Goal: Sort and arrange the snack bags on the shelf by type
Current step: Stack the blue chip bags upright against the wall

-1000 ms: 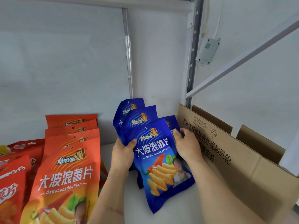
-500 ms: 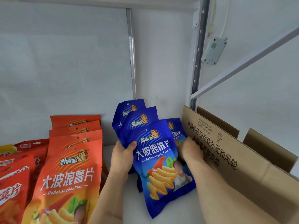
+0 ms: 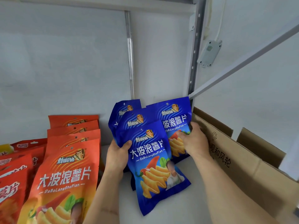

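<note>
A leaning stack of blue chip bags (image 3: 150, 160) stands on the white shelf (image 3: 186, 204). My left hand (image 3: 119, 154) grips its left edge, thumb over the front bag. A separate blue bag (image 3: 174, 120) stands upright behind and to the right, near the shelf's back wall. My right hand (image 3: 195, 141) holds that bag at its right side, thumb on its front. A row of orange chip bags (image 3: 68, 172) leans at the left.
An open cardboard box (image 3: 239, 160) with printed flaps sits close on the right, against my right hand. Red bags (image 3: 14, 172) and a yellow bag (image 3: 5, 148) lie at the far left. A grey upright post (image 3: 195, 50) and a diagonal brace (image 3: 242, 65) stand behind.
My right hand has pulled the rear blue bag out from behind the stack and raised it upright to the right. My left hand keeps its hold on the stack.
</note>
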Demonstrator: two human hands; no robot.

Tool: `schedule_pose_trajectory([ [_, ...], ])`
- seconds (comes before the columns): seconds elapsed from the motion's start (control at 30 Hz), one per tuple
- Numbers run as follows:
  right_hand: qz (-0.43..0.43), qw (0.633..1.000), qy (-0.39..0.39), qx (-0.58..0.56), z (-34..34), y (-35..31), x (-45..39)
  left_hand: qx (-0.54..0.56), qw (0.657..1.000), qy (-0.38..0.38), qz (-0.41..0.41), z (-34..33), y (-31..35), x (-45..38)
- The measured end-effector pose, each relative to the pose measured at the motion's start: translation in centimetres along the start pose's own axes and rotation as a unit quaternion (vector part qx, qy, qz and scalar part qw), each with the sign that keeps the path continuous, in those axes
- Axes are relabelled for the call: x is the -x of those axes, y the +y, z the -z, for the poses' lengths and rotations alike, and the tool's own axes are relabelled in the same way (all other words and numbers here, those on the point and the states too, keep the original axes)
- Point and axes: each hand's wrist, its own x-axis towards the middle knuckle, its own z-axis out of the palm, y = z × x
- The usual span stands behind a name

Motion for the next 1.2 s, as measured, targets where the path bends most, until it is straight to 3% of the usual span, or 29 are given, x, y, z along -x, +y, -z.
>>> schedule_pose_trajectory([
  [0.2,0.093,0.991,0.093,0.033,2.4,-1.9,1.1,0.015,1.0,0.006,0.003,0.2,0.0,-0.1],
  [0.33,0.107,0.984,0.134,0.052,4.3,-3.6,1.7,0.017,1.0,0.01,0.008,0.2,-0.1,-0.2],
  [0.53,0.032,0.998,-0.009,0.06,6.0,-3.5,3.0,0.036,0.999,0.011,0.009,-0.5,-0.2,-0.2],
  [0.73,-0.041,0.981,-0.167,0.093,4.8,-0.6,5.9,0.093,0.995,-0.006,0.043,-1.9,-0.4,0.1],
  [1.0,-0.059,0.972,-0.199,0.107,2.8,1.6,8.4,0.116,0.984,-0.01,0.135,-2.9,-0.3,0.1],
  [1.2,-0.072,0.974,-0.192,0.094,2.1,2.3,8.7,0.138,0.984,-0.083,0.083,-2.6,-0.3,0.7],
])
